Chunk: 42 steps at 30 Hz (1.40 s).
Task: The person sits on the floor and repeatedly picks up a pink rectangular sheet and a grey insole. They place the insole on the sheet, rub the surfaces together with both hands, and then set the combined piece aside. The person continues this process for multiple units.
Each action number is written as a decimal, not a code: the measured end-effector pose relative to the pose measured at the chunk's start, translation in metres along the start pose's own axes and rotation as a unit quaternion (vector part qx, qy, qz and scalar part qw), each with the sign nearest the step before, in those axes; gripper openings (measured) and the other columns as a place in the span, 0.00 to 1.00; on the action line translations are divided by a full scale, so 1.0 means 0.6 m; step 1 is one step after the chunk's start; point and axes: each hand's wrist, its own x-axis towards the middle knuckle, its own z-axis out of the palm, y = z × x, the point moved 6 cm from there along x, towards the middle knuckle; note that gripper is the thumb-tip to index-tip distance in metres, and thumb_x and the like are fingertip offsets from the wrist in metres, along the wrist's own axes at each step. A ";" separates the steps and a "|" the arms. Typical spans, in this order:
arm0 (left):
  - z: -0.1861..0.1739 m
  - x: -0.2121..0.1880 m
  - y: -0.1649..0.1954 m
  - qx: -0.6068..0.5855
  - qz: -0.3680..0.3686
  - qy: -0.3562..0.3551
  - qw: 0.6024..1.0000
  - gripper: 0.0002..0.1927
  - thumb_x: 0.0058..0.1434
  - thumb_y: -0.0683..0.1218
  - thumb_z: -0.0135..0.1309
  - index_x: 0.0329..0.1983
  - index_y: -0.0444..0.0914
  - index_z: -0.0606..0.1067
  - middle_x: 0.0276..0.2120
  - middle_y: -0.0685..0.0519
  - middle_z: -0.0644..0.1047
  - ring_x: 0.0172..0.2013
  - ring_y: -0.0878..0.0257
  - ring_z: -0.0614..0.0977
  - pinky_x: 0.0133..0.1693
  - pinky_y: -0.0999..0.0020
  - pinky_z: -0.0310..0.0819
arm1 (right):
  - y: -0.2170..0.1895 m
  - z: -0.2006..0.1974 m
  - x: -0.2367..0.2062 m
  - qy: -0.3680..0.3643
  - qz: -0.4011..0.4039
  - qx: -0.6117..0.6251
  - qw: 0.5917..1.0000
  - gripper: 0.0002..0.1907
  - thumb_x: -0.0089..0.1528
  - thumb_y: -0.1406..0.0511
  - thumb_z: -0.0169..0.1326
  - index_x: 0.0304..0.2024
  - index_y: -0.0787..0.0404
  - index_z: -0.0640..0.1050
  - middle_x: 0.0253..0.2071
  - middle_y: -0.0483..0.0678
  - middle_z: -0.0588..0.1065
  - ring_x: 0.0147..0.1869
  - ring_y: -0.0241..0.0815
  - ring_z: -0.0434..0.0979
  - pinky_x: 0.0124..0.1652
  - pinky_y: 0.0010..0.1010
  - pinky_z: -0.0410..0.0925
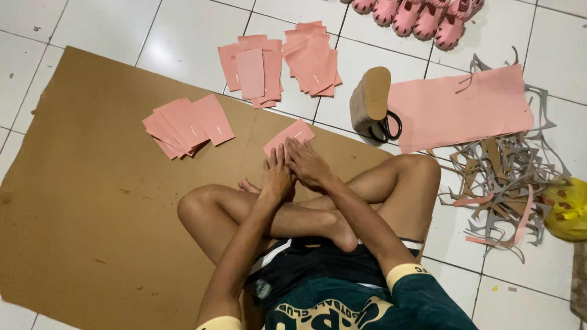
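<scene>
Brown cardboard point(92, 201) covers the floor from nine o'clock to the centre, its far edge slanting from eleven o'clock down toward three, with white tiles point(195, 30) beyond it. The widest bare stretch of board lies at eight and nine o'clock; the person's crossed legs point(306, 214) fill the centre.

On the board at ten o'clock sits a fanned pile of pink rectangular pieces point(188, 125). On the tiles at twelve o'clock lie two more pink stacks point(254, 70) point(313, 58), just beside each other. At one o'clock rests a tan shoe sole block point(370, 101) with black scissors point(388, 127) against it, touching a large pink sheet point(461, 113). Grey and pink offcut scraps point(507, 183) tangle at three o'clock, a yellow bag point(568, 208) at the right edge, and pink clog shoes point(422, 15) at the top.

A single pink piece point(288, 135) lies on the board just above the hands. The left hand point(278, 177) and right hand point(309, 165) press side by side, fingers straight and flat, not clenched; the right fingertips point(292, 146) touch the piece's near edge. Neither hand grasps anything.
</scene>
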 end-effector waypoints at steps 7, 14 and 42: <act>-0.004 -0.006 0.001 -0.010 0.014 -0.021 1.000 0.50 0.61 0.64 0.57 0.76 0.34 0.51 0.75 0.36 0.48 0.73 0.36 0.50 0.65 0.40 0.56 | 0.057 -0.041 0.021 0.000 0.131 -0.068 0.989 0.40 0.71 0.48 0.37 0.75 0.67 0.48 0.79 0.56 0.47 0.82 0.52 0.45 0.72 0.57 0.36; -0.046 0.020 -0.019 -0.158 0.053 0.038 0.985 0.44 0.62 0.63 0.59 0.69 0.28 0.60 0.75 0.35 0.53 0.73 0.32 0.52 0.67 0.42 0.57 | 0.057 -0.048 -0.017 0.108 0.082 -0.067 0.989 0.31 0.66 0.58 0.54 0.70 0.60 0.67 0.74 0.57 0.60 0.77 0.61 0.55 0.70 0.55 0.51; -0.014 -0.037 0.042 -0.023 0.094 -0.121 0.988 0.50 0.55 0.66 0.62 0.72 0.35 0.60 0.70 0.42 0.61 0.72 0.41 0.58 0.67 0.36 0.54 | -0.023 -0.022 0.059 -0.068 -0.044 -0.005 0.997 0.42 0.71 0.48 0.40 0.74 0.74 0.52 0.78 0.63 0.48 0.83 0.56 0.42 0.76 0.45 0.40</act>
